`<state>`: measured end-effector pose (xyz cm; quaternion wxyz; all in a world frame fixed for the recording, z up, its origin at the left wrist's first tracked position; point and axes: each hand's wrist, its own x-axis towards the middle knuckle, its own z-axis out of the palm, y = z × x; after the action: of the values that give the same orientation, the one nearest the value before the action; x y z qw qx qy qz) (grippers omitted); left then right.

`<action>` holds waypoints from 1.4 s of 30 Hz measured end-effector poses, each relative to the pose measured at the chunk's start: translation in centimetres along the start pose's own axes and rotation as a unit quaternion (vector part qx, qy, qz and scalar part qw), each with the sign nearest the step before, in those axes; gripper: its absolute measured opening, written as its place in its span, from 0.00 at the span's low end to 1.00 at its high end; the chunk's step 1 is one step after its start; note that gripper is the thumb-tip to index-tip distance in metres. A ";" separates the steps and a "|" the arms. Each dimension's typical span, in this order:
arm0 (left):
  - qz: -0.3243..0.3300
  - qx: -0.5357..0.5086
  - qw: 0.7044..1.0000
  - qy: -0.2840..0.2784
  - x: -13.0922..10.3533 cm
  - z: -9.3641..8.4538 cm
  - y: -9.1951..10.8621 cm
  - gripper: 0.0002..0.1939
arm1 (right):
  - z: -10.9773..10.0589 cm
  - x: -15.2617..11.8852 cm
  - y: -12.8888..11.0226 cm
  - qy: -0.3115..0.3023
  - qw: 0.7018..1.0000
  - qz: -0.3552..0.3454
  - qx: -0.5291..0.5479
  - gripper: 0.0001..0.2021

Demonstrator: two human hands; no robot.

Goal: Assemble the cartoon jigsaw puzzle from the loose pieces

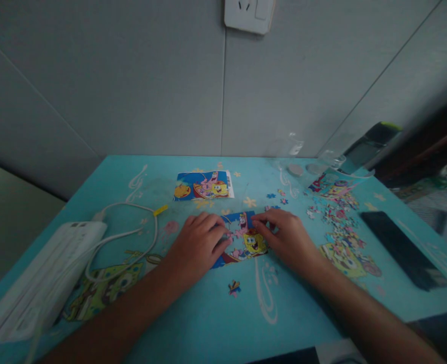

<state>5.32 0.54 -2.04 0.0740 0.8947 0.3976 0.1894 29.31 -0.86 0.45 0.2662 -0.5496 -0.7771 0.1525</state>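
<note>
A partly assembled cartoon jigsaw puzzle (pixel 254 242) lies on the blue patterned table between my hands. My left hand (pixel 202 240) rests at its left side, fingers curled, with the fingertips on the puzzle; whether they hold a piece is hidden. My right hand (pixel 284 235) touches the upper right edge with thumb and forefinger pinched together, and anything between them is too small to make out. Behind the puzzle lies a printed reference picture (pixel 202 185) with a similar scene. One or more loose pieces (pixel 234 288) sit just in front of the puzzle.
A heap of loose pieces (pixel 340 215) spreads on the right, near a dark flat object (pixel 403 247). Clear containers (pixel 295 146) stand at the back right. A white power strip (pixel 52 278) and a looped white cable (pixel 155 232) lie at the left.
</note>
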 end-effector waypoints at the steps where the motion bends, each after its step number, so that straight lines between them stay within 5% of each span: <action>1: -0.002 -0.003 1.000 0.000 0.0 0.0 0.0 0.06 | 0.0 0.0 0.0 -0.002 1.000 -0.003 0.001 0.08; 18: -0.010 0.004 1.000 0.007 -0.3 0.2 0.4 0.07 | 2.3 0.1 -1.0 -0.067 0.996 -0.060 0.025 0.07; 42: 0.010 0.027 1.000 0.009 -0.3 0.0 0.8 0.06 | 2.8 0.2 -1.0 -0.059 0.996 -0.068 0.028 0.06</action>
<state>5.62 -0.23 -1.88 0.0443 0.8985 0.3944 0.1877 26.86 -0.88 -1.29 0.2447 -0.4782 -0.8224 0.1876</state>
